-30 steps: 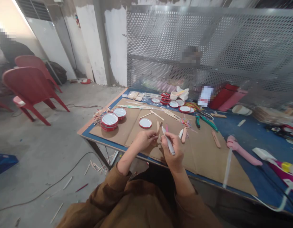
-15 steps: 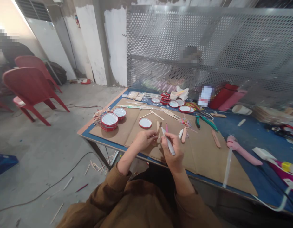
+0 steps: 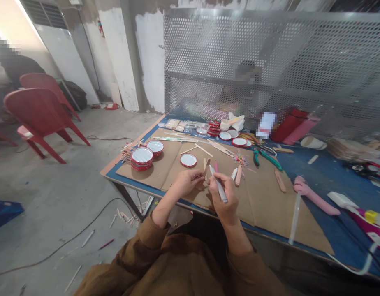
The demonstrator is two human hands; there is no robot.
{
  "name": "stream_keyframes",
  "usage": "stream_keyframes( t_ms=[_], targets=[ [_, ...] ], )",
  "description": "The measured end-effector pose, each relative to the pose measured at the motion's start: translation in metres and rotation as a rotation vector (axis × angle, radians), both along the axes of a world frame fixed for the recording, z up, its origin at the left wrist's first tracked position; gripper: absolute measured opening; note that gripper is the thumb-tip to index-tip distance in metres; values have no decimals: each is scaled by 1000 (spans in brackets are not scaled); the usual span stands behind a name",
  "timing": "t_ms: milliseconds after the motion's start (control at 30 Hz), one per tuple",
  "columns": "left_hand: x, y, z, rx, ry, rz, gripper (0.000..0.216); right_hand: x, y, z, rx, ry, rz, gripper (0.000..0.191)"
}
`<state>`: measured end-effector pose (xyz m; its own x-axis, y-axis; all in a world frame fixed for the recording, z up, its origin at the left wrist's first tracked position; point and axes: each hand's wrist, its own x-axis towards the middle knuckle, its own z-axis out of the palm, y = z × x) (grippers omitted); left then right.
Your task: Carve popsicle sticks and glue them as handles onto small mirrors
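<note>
My left hand [image 3: 188, 182] pinches a short flat brown wooden stick [image 3: 207, 166], held upright above the cardboard. In my right hand [image 3: 225, 199] is a white marker pen [image 3: 220, 189], slanted with its tip up toward the stick; whether the tip touches it I cannot tell. Just beyond my hands lies a small red-rimmed drum [image 3: 188, 160] with a white face. Right of the pen are a pink pen [image 3: 216, 166], a white pen [image 3: 235, 174] and a pinkish wooden piece [image 3: 238, 175].
Stacked red-rimmed drums [image 3: 142, 158] stand at the left on the cardboard sheet [image 3: 260, 205]. Green-handled pliers [image 3: 270, 159], a pink hot glue gun [image 3: 316, 197] and a bundle of coloured strings [image 3: 241, 159] lie to the right. A perforated metal screen [image 3: 208, 53] rises behind the table.
</note>
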<state>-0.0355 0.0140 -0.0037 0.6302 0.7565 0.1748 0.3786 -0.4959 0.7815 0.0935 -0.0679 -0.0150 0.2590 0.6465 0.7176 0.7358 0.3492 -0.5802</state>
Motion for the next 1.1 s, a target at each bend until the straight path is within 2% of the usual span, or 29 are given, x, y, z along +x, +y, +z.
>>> stream_keyframes(
  t_ms=[200,500,667,867,1100],
  targets=[
    [0,0,0,23,-13,10,20,-1,0,2,7,-54,27,17],
    [1,3,-7,-28,-51,-22,23,-1,2,4,49,-66,-11,17],
    [1,1,-4,-13,-31,3,23,-1,3,3,47,-93,8,17],
    [0,0,-3,-29,-42,-7,22,-1,3,3,21,-77,18,18],
    [0,1,-4,32,-35,4,22,-1,-1,-1,14,3,-16,15]
  ],
)
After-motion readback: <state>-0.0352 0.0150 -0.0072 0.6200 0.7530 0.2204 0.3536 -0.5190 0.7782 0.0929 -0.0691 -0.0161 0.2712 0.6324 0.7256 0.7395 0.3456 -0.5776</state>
